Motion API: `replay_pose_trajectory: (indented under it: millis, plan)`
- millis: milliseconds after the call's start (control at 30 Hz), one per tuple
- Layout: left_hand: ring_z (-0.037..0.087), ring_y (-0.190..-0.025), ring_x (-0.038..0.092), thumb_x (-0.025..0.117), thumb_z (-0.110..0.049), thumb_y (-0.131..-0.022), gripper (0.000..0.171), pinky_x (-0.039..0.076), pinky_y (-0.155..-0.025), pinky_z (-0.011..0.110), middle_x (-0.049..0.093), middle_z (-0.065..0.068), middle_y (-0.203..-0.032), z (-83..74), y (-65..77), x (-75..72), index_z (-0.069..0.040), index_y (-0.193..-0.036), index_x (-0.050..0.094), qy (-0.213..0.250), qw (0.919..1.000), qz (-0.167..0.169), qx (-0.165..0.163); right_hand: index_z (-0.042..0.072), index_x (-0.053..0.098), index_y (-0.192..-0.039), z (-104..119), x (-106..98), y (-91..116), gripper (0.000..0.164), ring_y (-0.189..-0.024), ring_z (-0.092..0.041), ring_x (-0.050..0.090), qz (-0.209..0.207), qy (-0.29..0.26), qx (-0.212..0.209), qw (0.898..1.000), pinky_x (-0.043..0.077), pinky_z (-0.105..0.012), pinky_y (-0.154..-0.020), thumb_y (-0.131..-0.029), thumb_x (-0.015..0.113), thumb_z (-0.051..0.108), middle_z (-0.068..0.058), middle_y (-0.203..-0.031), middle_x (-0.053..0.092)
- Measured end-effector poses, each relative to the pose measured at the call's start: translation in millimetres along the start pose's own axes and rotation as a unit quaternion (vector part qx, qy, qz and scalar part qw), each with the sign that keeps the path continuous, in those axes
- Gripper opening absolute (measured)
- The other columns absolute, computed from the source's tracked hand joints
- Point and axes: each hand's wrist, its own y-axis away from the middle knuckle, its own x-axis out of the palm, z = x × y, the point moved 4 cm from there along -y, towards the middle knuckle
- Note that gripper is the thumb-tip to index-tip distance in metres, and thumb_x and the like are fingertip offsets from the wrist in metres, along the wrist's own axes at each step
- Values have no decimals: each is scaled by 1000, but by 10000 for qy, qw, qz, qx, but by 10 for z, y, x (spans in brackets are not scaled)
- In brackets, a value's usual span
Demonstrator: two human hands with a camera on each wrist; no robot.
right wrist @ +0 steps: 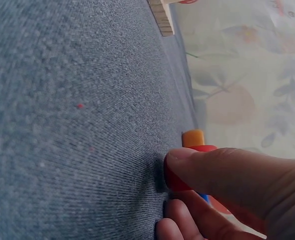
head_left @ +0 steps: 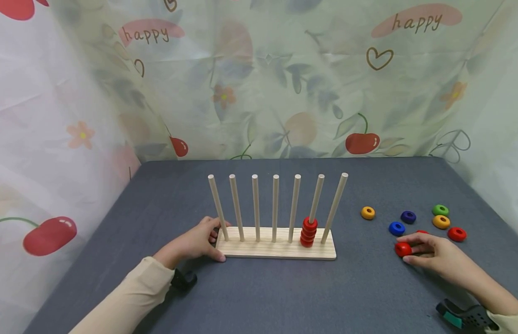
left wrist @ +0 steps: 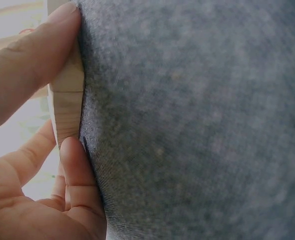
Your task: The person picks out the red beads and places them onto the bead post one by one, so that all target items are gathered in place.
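A wooden peg rack with several upright pegs stands on the grey cloth. Several red rings are stacked on its second peg from the right. My left hand grips the rack's left end, thumb at the front corner; the left wrist view shows fingers against the wooden base. Off to the right, my right hand pinches a red ring between thumb and fingers. That red ring appears close to the cloth in the right wrist view, partly hidden by the thumb.
Loose rings lie on the right: a yellow one, two blue ones, a green one, another yellow ring and a red one. One more red piece is mostly hidden behind my right hand. A printed curtain borders the table.
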Motion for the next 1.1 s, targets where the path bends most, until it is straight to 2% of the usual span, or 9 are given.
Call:
replay_pose_trajectory:
  millis: [400,767,1100]
  plan:
    - [24,-99,46,88,-9,-67,76,41,-87,39,41,15,-114,3,3,-9,-9,-133,52,-25,10000,84,46,-3,57,-117,46,4,-38,48,-81,2,62,-64,-177,195,9996,52,-25,-66,-82,77,22,-13,-107,68]
    - [24,-100,46,89,-7,-66,77,41,-86,37,41,15,-115,7,-4,-1,-7,-133,51,56,9999,68,92,-1,56,-125,61,19,-27,56,-80,-1,60,-136,-163,216,9995,51,-25,-66,-85,74,35,-12,-109,66]
    - [24,-97,45,89,-7,-65,77,40,-84,35,41,15,-114,9,-10,-7,-6,-132,51,7,9998,71,183,2,59,-125,101,5,-18,52,-77,2,57,-329,105,147,9993,49,-24,-63,-87,71,37,-10,-107,68]
